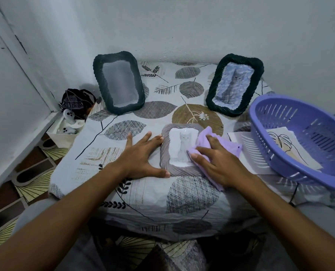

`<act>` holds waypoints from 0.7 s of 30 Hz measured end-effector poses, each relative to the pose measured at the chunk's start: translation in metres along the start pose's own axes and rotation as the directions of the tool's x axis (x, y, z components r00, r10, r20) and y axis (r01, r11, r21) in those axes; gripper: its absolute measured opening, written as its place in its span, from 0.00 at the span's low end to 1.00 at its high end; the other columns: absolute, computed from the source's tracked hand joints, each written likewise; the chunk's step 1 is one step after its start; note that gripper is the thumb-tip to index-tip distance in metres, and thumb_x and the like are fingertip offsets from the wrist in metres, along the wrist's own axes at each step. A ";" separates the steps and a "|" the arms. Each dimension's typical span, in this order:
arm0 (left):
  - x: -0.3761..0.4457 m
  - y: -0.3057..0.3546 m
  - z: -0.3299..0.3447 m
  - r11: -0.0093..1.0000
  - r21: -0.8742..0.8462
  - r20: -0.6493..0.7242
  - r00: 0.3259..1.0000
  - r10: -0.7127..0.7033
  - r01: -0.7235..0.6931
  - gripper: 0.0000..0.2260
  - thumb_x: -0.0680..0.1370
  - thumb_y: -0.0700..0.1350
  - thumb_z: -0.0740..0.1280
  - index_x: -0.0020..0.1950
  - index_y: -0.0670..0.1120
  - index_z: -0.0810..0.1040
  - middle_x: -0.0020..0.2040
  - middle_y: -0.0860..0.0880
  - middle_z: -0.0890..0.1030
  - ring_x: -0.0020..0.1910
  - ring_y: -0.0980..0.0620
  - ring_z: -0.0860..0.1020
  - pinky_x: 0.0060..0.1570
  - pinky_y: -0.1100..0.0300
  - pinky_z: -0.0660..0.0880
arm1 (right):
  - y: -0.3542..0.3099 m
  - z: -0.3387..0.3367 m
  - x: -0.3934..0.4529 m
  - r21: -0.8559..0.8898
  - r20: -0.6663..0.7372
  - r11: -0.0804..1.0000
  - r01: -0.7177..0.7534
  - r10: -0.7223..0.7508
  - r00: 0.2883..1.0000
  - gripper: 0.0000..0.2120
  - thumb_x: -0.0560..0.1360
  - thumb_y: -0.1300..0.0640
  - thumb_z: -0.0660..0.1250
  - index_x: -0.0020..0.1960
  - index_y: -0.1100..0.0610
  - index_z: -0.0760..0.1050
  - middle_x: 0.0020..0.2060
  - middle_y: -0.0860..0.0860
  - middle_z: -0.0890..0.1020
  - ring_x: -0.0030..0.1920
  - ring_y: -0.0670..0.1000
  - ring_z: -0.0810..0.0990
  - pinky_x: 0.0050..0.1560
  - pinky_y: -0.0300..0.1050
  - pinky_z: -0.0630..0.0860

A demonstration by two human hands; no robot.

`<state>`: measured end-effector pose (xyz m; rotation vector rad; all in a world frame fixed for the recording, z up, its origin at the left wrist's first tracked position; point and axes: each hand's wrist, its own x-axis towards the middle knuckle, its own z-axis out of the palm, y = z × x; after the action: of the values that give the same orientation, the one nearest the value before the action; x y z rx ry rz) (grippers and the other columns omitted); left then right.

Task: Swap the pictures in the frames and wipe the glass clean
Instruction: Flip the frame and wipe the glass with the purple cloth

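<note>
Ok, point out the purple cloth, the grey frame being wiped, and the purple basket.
purple cloth (227, 144): head view, bare fold beyond the knuckles.
grey frame (164, 159): head view, left rope-pattern border.
purple basket (260, 122): head view, near left wall.

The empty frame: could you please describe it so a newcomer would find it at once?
Start at the leaf-patterned cloth on the table and look to its far left corner by the wall. There a dark frame with a twisted rim stands leaning back. Unlike the dark frame on the right and the grey one lying flat, it shows no cat picture.
</note>
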<state>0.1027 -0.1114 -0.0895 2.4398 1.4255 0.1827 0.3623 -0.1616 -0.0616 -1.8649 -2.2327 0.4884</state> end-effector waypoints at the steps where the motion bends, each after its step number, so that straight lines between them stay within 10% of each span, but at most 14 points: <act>1: 0.000 0.000 0.000 1.000 -0.002 -0.002 1.000 -0.002 0.002 0.55 0.58 0.80 0.58 0.79 0.53 0.51 0.79 0.56 0.51 0.77 0.58 0.43 0.71 0.37 0.32 | -0.001 0.001 -0.009 -0.006 0.001 1.000 0.006 -0.006 1.000 0.33 0.74 0.31 0.45 0.71 0.45 0.69 0.78 0.50 0.51 0.78 0.49 0.48 0.70 0.56 0.59; 21: -0.001 0.000 0.000 0.999 0.030 0.002 1.000 0.019 -0.019 0.57 0.57 0.82 0.53 0.79 0.53 0.49 0.79 0.55 0.50 0.77 0.57 0.42 0.70 0.37 0.31 | -0.004 0.012 0.070 -0.124 -0.051 0.982 -0.145 0.139 0.989 0.34 0.76 0.31 0.44 0.73 0.49 0.64 0.77 0.62 0.50 0.76 0.65 0.50 0.72 0.61 0.54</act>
<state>0.1025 -0.1122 -0.0893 2.4771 1.4149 0.1647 0.3411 -0.0955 -0.0755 -2.0883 -2.1605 0.3309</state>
